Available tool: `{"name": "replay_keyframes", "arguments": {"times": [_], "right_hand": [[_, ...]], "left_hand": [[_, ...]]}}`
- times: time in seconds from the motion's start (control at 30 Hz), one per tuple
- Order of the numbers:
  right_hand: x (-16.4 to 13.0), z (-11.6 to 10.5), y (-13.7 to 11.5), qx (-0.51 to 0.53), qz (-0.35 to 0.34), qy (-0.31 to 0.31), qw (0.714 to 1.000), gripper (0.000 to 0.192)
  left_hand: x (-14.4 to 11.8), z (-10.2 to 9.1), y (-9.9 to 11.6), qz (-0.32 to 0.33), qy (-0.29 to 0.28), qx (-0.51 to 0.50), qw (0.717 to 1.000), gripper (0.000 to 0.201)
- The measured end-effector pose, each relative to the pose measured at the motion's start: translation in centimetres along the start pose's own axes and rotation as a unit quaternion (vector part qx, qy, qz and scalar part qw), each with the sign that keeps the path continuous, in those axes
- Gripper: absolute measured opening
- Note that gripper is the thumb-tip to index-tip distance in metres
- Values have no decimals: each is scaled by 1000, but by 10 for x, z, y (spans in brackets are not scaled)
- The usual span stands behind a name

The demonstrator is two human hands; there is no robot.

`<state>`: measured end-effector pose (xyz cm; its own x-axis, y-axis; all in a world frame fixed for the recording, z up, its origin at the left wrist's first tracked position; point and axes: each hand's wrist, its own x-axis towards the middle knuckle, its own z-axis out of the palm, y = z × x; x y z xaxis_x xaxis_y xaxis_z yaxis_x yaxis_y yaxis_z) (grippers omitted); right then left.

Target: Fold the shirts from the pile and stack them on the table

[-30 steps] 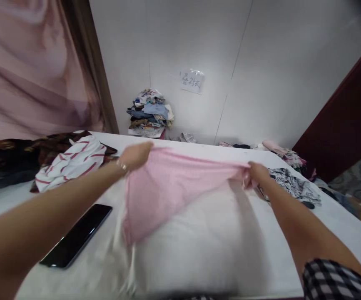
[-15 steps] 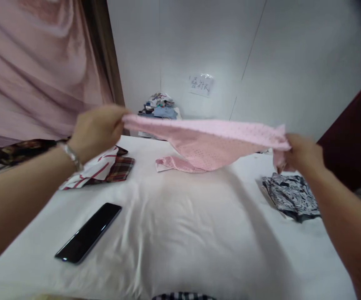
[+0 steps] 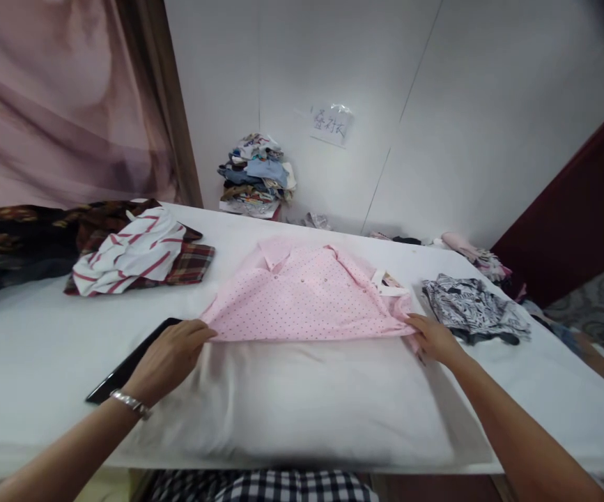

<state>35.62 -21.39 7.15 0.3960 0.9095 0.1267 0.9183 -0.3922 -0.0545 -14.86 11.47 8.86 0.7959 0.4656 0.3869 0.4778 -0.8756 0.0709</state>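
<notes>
A pink dotted shirt [image 3: 302,300] is spread sideways over the white-covered table [image 3: 302,411], its near edge pulled straight between my hands. My left hand [image 3: 173,355] pinches the left end of that edge. At the right end, my right hand [image 3: 432,338] grips the cloth, and a bit of fabric hangs below its fingers. A white collar band with a label [image 3: 389,284] shows near the shirt's right side. Under and beside my left hand lies a black phone [image 3: 124,369], partly covered by the hand.
Left of the shirt lie a white red-striped garment [image 3: 134,251] and plaid cloth [image 3: 191,265]. A folded black-and-white patterned garment [image 3: 471,307] sits at the right. Behind, a tall clothes pile [image 3: 260,174] stands against the wall, near a paper sign [image 3: 331,125]. More clothes [image 3: 484,261] lie at the far right edge.
Both hands have come down and nearer, bringing the pink shirt from mid-air onto the table. The view has tilted, and my left hand now overlaps the phone.
</notes>
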Motion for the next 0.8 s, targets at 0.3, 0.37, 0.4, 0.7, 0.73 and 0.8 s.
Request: {"name": "replay_keyframes", "arguments": {"times": [0.3,0.37,0.4,0.7,0.73,0.8], "right_hand": [[-40,3,-9,1,0,-24,1000,48],[-48,8,-15,23,26,-36,999,50],[-50,8,-17,43,42,-42,997,52],[10,-28,-1,254,232,23,939,45],[25,-27,3,211,252,32,944,46],[57,-22,9,136,269,20,953,48]], "left_hand": [[-27,0,0,65,45,-26,997,24],[-31,2,-3,61,42,-35,997,23],[-33,3,-5,62,34,-37,997,23],[-45,51,-18,-45,-68,-88,993,33],[-45,56,-17,-55,-76,-92,991,38],[-47,62,-13,-66,-80,-92,990,43]]}}
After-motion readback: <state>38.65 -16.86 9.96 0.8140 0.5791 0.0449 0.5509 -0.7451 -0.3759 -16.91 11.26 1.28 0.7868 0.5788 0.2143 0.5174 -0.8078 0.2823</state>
